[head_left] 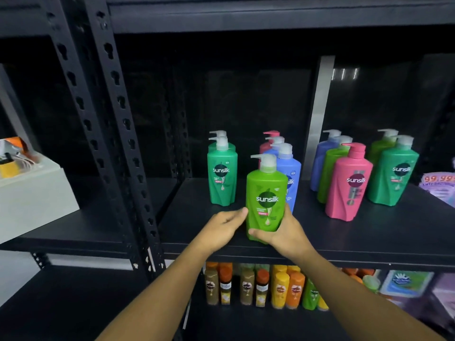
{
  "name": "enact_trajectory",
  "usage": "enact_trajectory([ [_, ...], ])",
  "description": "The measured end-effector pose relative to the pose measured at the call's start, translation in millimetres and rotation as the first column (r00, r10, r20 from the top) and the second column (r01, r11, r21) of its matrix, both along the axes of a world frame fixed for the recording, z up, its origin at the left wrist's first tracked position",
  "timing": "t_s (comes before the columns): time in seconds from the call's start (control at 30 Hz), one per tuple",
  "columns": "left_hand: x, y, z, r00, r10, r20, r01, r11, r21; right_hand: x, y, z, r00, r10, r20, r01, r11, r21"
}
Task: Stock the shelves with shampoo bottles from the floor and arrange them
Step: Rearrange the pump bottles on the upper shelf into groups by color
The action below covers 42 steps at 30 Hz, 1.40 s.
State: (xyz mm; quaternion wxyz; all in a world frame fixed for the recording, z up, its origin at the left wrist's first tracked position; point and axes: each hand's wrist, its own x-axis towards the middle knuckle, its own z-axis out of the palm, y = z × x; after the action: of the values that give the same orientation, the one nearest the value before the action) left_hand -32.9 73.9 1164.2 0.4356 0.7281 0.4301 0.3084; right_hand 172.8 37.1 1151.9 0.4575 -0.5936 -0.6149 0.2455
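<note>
Right hand (286, 233) wraps its fingers round the lime bottle (267, 200) low on the shelf (369, 237); left hand (221, 226), fingers loosely curled, touches it at nine o'clock.

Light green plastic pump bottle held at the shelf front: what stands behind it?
A blue plastic pump bottle, then another blue one and a pink one at the back. The light green bottle covers their lower parts.

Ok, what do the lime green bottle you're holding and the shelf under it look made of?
Lime green bottle: opaque moulded plastic, satin finish; soft highlights and faceted moulded lower body suggest it. Its pump top: paler, greyish plastic. Shelf board: black, matte, barely any reflection; painted metal or laminate, cannot tell. Upright post: probably black-painted steel, given the punched keyhole slots.
</note>
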Motion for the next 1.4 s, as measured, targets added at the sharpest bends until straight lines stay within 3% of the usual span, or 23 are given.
enact_trajectory([
  [0.2, 9.3, 3.5, -12.8, 0.95, 0.107, -0.295, -0.075, 0.99, 0.116, 8.8, -8.0, 2.0, 0.997, 0.032, -0.072, -0.031, 0.999, 0.022],
  [0.3, 6.1, 8.0, -18.1, 0.914, 0.08, -0.397, 0.011, 0.975, 0.22, 9.5, -13.1, 3.7, 0.997, 0.03, -0.076, -0.026, 0.999, 0.043],
  [0.47, 9.2, 11.1, -25.2, 0.731, 0.119, -0.672, 0.209, 0.898, 0.386, 31.3, -29.9, -0.6, 0.995, -0.038, -0.091, 0.043, 0.998, 0.053],
  [0.6, 30.5, -6.4, -30.0, 0.745, 0.202, -0.636, 0.221, 0.825, 0.52, 64.5, -50.6, -1.3, 0.989, -0.12, -0.083, 0.124, 0.991, 0.047],
  [0.73, 88.4, -27.1, -30.8, 0.793, 0.132, -0.595, 0.303, 0.762, 0.572, 98.7, -66.2, -1.3, 0.973, -0.204, -0.108, 0.209, 0.978, 0.029],
  [0.87, 143.6, -31.5, -23.6, 0.796, 0.035, -0.604, 0.357, 0.779, 0.516, 133.0, -78.2, 1.9, 0.953, -0.292, -0.083, 0.293, 0.956, 0.007],
  [1.07, 203.8, -17.4, -14.6, 0.721, -0.093, -0.686, 0.45, 0.817, 0.362, 187.7, -82.3, 1.7, 0.908, -0.413, -0.074, 0.412, 0.911, -0.033],
  [1.4, 212.9, -14.2, -17.2, 0.695, -0.067, -0.716, 0.409, 0.856, 0.317, 246.0, -66.7, 5.5, 0.902, -0.422, -0.089, 0.412, 0.905, -0.105],
])
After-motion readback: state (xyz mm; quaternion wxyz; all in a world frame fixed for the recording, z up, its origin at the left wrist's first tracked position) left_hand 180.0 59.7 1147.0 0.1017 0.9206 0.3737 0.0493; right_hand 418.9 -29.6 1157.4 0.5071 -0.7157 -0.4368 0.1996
